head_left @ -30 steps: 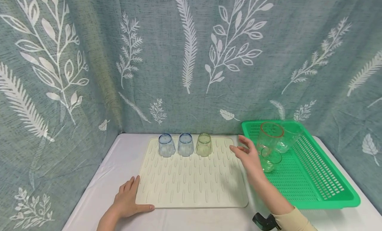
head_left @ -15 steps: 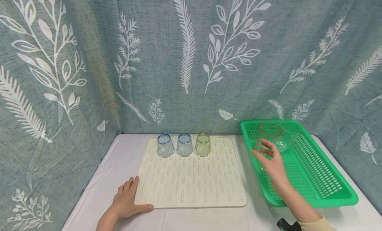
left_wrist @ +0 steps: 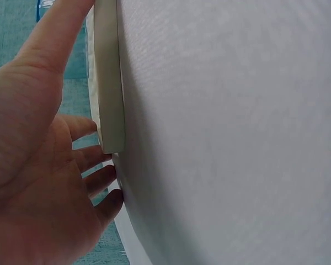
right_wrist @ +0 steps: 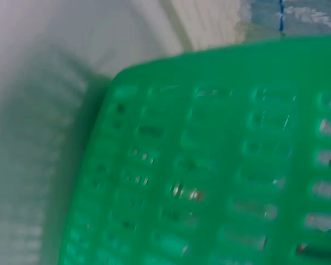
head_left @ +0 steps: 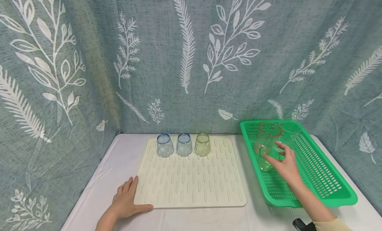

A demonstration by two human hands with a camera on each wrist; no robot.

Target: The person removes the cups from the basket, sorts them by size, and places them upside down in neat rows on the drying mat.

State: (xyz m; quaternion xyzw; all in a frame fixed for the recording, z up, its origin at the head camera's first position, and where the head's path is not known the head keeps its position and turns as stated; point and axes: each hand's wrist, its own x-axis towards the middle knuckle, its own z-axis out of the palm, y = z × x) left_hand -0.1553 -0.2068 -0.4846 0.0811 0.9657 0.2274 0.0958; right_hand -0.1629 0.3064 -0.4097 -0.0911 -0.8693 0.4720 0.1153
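My left hand (head_left: 124, 199) rests at the near left corner of a cream drying mat (head_left: 191, 184), thumb along the front edge and fingers by the left side. In the left wrist view, that hand (left_wrist: 49, 165) lies against the mat's thick edge (left_wrist: 109, 83). My right hand (head_left: 286, 165) reaches into a green plastic basket (head_left: 335, 201). Its thumb and fingers are spread around the near side of a small green-tinted glass (head_left: 265, 164), overlapping its rim. The right wrist view shows only the basket's slotted wall (right_wrist: 209, 165), blurred; the hand is out of that view.
Two blue glasses (head_left: 165, 146) (head_left: 184, 145) and a green glass (head_left: 202, 145) stand upside down in a row along the mat's back. A taller red-rimmed glass (head_left: 265, 138) and another clear glass (head_left: 290, 133) stand at the basket's back. A patterned curtain (head_left: 191, 58) hangs behind.
My right hand has moved right from beside the mat into the basket, then across to the right of the small glass. The left hand stays at the mat corner.
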